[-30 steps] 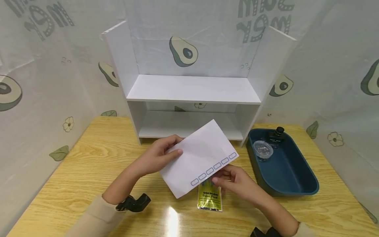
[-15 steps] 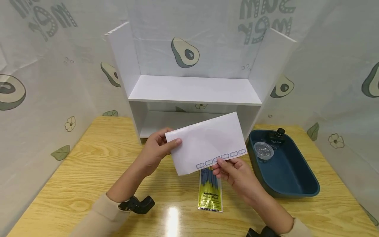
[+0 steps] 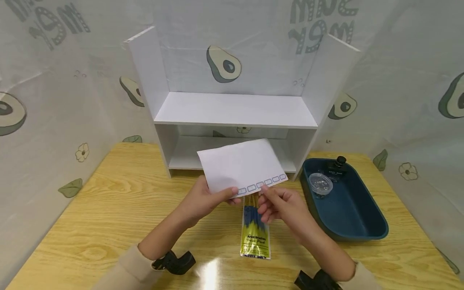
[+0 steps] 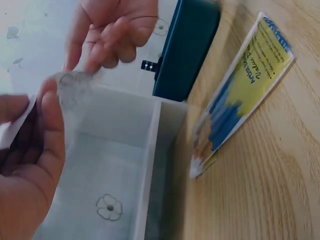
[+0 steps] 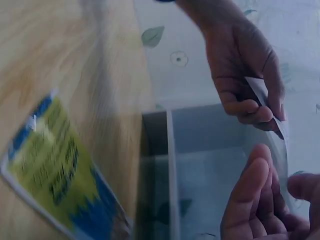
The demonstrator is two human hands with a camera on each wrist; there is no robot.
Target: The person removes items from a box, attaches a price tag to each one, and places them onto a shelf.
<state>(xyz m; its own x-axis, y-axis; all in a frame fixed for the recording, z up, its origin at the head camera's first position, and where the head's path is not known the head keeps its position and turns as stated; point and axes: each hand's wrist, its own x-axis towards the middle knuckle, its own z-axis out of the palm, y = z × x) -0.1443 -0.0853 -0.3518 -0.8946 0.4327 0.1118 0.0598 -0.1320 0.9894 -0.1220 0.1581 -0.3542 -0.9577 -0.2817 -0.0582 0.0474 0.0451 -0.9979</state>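
A white paper sheet (image 3: 241, 165) with several small outlined boxes along its lower edge is raised in front of the white shelf. My left hand (image 3: 206, 199) grips its lower left part, the thumb across the front near the boxes. At the lower edge, further right, my right hand (image 3: 284, 203) pinches the paper between thumb and forefinger, its other fingers loosely curled below. The left wrist view shows the paper bending between both hands. Beneath it on the table lies a clear packet of artist brushes (image 3: 255, 233) with a yellow label; the paper hides its top end.
A white two-tier shelf (image 3: 235, 108) stands at the back of the wooden table (image 3: 119, 201). On the right sits a dark blue bin (image 3: 362, 219) holding a round clear tub (image 3: 320, 184) and a black-capped bottle (image 3: 337, 167). An avocado-print sheet hangs behind.
The paper first swung flatter and upward, then tilted back away from me and shifted left. My left hand slid from its left side to its lower edge; the right took hold of that edge.
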